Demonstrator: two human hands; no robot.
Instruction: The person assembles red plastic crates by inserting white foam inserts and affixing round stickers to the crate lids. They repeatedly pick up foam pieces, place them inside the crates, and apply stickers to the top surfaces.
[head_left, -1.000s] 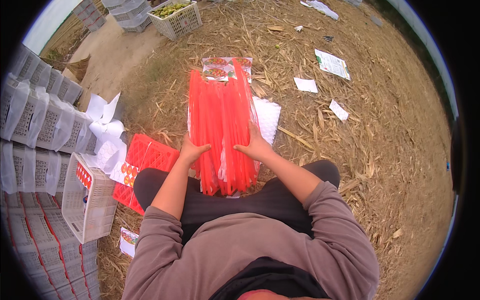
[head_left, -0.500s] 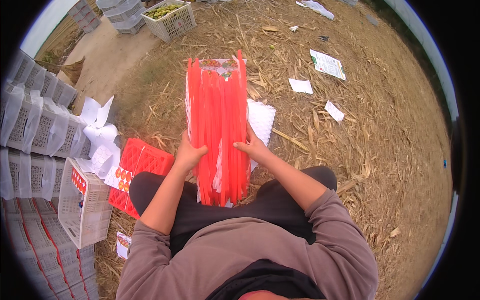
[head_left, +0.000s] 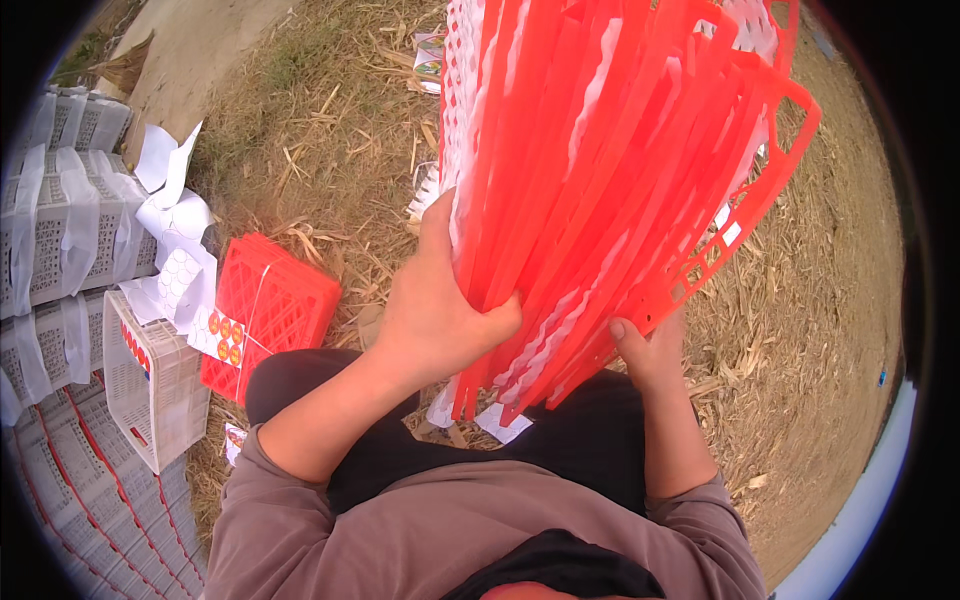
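Both my hands hold a thick stack of red plastic lattice panels [head_left: 600, 190], with white padding sheets [head_left: 461, 130] showing between and beside them. The stack is raised in front of me and tilted, its top fanned out to the upper right. My left hand [head_left: 430, 290] is wrapped round the left side, thumb across the panel edges. Near the lower right corner my right hand [head_left: 655, 350] grips the outermost panel, its thumb on the edge and its other fingers partly hidden behind.
To my left lies a bundle of red panels [head_left: 300, 300] tied with white string. Beside it are a pale plastic crate [head_left: 180, 400] on its side, curled white paper [head_left: 185, 215] and stacked grey crates [head_left: 75, 230]. Dry straw [head_left: 790, 400] covers the ground.
The stack has been lifted closer and tilted to the right, and its panels have spread apart at the top. My right hand has moved right and down to the stack's lower corner.
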